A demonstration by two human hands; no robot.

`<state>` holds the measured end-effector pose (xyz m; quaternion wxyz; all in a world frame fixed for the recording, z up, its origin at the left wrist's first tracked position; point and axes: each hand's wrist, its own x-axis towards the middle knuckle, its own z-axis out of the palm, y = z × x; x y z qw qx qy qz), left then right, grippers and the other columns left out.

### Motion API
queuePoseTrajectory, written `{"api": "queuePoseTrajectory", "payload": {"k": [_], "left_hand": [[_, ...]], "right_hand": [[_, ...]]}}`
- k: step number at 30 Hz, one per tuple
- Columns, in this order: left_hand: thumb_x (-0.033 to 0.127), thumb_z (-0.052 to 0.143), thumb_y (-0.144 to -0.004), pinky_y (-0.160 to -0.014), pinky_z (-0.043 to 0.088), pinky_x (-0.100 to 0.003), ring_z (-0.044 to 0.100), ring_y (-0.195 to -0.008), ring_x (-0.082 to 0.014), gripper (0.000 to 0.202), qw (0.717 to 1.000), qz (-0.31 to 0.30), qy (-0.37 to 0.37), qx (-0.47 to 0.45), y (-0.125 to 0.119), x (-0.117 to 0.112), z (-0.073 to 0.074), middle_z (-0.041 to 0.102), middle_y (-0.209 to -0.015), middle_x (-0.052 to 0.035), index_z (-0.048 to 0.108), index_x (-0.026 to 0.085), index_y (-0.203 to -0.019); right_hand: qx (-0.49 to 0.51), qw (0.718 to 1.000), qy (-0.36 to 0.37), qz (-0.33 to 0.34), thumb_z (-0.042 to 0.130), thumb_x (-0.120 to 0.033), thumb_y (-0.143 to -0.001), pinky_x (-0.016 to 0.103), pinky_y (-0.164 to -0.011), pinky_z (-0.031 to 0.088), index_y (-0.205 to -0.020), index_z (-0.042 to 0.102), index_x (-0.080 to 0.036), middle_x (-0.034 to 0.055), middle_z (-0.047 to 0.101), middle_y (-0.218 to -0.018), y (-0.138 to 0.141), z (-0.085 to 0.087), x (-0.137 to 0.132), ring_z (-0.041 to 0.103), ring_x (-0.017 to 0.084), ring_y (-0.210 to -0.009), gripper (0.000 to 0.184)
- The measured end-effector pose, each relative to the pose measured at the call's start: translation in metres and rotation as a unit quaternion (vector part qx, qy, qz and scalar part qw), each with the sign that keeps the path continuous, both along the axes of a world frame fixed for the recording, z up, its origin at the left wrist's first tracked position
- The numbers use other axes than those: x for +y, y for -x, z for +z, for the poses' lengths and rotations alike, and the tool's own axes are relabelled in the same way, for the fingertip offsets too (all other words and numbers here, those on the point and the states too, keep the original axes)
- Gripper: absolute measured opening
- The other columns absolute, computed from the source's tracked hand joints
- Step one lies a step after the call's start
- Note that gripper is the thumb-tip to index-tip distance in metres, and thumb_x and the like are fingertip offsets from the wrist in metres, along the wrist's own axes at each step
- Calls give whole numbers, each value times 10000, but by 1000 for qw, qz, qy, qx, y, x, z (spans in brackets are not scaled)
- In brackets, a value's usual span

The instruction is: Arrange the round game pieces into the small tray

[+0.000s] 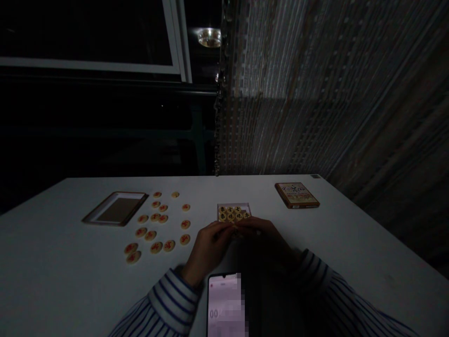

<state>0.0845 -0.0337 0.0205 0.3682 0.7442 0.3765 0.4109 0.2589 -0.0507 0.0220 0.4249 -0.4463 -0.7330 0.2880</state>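
Note:
Both hands meet over the near side of a small open tray [249,206] holding several round Chinese chess pieces [230,216] with black characters, set close together in rows. My left hand [210,243] comes in from the left, thumb and fingertips pressed together. From the right reaches my right hand [264,231], its fingers also closed, tips touching or almost touching those of the left. Whatever lies between the fingertips is too small and dark to make out. The hands cover the tray's near part.
Left of the hands, several Chinese chess pieces with red characters [156,247] lie scattered on the white table [70,271]. An open box half [117,208] lies farther left. A closed, printed box [297,194] is at back right. A lit phone [224,304] lies in front of me.

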Motion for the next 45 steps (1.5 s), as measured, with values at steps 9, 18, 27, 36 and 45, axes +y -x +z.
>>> {"api": "queuePoseTrajectory", "payload": {"k": [9,18,27,36,45], "left_hand": [[329,481,-779,-728,467,-297,594,-799,-160,236,998,26,48,-35,-1,0,-1,665,-864,-44,637,185,-880],[348,496,-758,-685,457,-279,587,-759,-157,253,995,51,74,-47,-1,1,3,668,-815,-41,643,165,-855],[355,509,-742,-634,453,-255,588,-732,-152,264,992,58,101,-51,-1,0,4,667,-789,-37,637,155,-858],[372,506,-742,-629,460,-256,596,-714,-155,275,989,57,119,-66,-3,-1,3,663,-774,-46,624,148,-850],[347,532,-735,-627,486,-265,611,-703,-150,244,983,46,145,-98,-4,-3,3,671,-768,-59,615,141,-835]], "right_hand": [[1,998,23,-51,530,-283,-771,317,-771,480,-938,637,-197,54,653,-932,2,1,-2,598,168,-849,216],[4,997,33,-68,541,-264,-755,292,-727,488,-908,644,-176,62,654,-907,2,0,0,603,164,-818,205],[15,998,26,-55,539,-277,-755,297,-730,490,-920,640,-184,55,654,-907,3,4,-1,603,161,-820,215],[20,996,38,-73,548,-303,-746,298,-730,498,-919,632,-187,48,661,-904,4,2,-1,612,170,-818,225],[64,994,76,-55,545,-293,-743,287,-716,507,-934,591,-182,53,661,-891,5,2,-2,620,156,-802,226]]}}
